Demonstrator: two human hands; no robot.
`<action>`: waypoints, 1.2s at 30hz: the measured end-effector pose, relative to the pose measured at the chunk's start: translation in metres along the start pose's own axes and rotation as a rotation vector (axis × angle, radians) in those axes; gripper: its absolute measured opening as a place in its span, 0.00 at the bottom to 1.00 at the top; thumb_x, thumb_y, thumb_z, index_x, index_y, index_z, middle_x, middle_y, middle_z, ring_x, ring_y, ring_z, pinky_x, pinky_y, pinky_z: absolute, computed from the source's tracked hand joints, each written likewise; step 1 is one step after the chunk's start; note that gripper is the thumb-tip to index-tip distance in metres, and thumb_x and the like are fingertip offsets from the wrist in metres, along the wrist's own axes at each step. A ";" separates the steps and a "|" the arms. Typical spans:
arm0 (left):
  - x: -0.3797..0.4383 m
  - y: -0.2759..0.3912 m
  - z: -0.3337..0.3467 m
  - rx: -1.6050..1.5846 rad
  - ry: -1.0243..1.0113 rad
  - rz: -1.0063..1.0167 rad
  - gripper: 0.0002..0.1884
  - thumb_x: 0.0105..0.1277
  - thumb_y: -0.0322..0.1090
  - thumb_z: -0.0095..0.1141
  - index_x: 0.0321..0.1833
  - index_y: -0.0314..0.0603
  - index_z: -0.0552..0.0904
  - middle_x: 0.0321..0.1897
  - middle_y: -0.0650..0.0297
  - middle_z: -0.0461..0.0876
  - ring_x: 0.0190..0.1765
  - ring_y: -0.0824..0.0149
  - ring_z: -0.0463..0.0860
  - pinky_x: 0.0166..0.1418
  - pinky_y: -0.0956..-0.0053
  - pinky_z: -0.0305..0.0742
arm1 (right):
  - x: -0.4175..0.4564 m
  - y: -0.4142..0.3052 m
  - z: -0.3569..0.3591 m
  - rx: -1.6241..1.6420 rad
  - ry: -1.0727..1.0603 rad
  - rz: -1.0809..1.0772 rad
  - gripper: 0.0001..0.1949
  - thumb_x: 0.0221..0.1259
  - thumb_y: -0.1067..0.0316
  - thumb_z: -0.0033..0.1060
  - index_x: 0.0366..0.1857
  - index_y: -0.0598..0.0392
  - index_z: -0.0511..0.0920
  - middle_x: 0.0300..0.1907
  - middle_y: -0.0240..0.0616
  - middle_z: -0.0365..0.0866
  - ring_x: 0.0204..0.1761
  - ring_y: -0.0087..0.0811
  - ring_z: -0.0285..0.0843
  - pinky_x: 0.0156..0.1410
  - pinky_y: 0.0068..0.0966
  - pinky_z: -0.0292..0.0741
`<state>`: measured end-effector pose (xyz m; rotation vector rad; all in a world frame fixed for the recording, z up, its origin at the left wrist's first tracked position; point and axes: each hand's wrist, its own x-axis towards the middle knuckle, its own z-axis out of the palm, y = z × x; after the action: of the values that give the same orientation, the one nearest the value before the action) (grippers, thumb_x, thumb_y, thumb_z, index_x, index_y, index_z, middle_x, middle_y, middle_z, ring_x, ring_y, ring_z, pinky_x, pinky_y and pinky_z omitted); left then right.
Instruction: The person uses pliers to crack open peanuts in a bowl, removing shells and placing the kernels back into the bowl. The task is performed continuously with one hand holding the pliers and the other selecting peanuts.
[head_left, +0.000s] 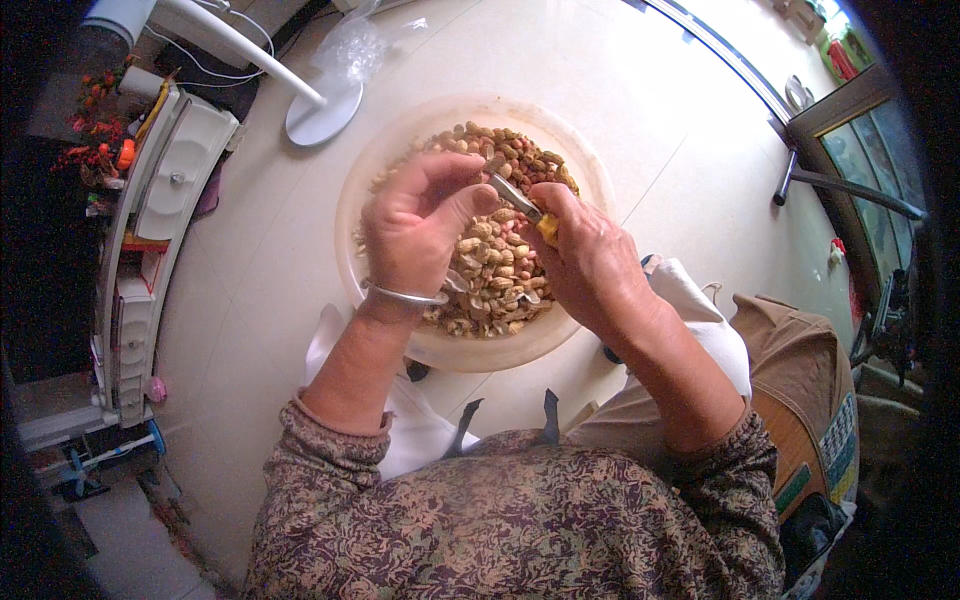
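My right hand (596, 259) grips a pair of pliers (514, 198) by its yellow handle, the metal jaws pointing up and left. At the jaw tips is a peanut in its shell (493, 164), partly hidden by fingers. My left hand (416, 225) pinches that peanut between thumb and fingers, with a silver bangle (405, 295) around the wrist. Below both hands stands a wide, pale plastic basin (491, 360). It holds unshelled peanuts (504, 259), reddish kernels and broken shells, some of them covered by my hands.
The basin is on a light tiled floor (247, 292). A white round stand base (325, 114) and a crumpled clear plastic bag (352, 49) lie beyond it to the left. White drawers (176, 169) line the left side. A glass-paned door frame (847, 120) stands at the right.
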<state>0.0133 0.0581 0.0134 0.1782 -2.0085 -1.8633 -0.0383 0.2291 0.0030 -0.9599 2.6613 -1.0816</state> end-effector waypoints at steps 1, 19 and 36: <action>0.000 0.001 0.000 -0.007 0.002 -0.004 0.12 0.64 0.26 0.64 0.49 0.32 0.81 0.40 0.58 0.86 0.38 0.68 0.87 0.46 0.76 0.84 | 0.000 0.002 0.001 0.013 0.003 -0.020 0.14 0.67 0.65 0.60 0.51 0.55 0.72 0.38 0.53 0.82 0.42 0.53 0.83 0.44 0.44 0.77; 0.005 -0.002 -0.012 -0.463 -0.022 -0.220 0.12 0.66 0.37 0.64 0.47 0.39 0.80 0.36 0.63 0.85 0.35 0.70 0.85 0.39 0.77 0.85 | 0.000 0.003 0.006 0.123 0.029 -0.034 0.21 0.66 0.68 0.61 0.61 0.55 0.68 0.54 0.53 0.78 0.55 0.48 0.80 0.56 0.39 0.78; 0.000 0.005 -0.002 -0.172 -0.069 -0.017 0.13 0.62 0.27 0.66 0.48 0.35 0.80 0.41 0.62 0.83 0.43 0.70 0.84 0.46 0.76 0.85 | 0.001 -0.002 0.003 -0.042 0.116 -0.048 0.14 0.65 0.65 0.62 0.50 0.53 0.71 0.41 0.49 0.82 0.44 0.51 0.82 0.46 0.43 0.78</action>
<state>0.0153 0.0572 0.0183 0.0840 -1.8832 -2.0669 -0.0368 0.2257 0.0020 -1.0033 2.7771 -1.1283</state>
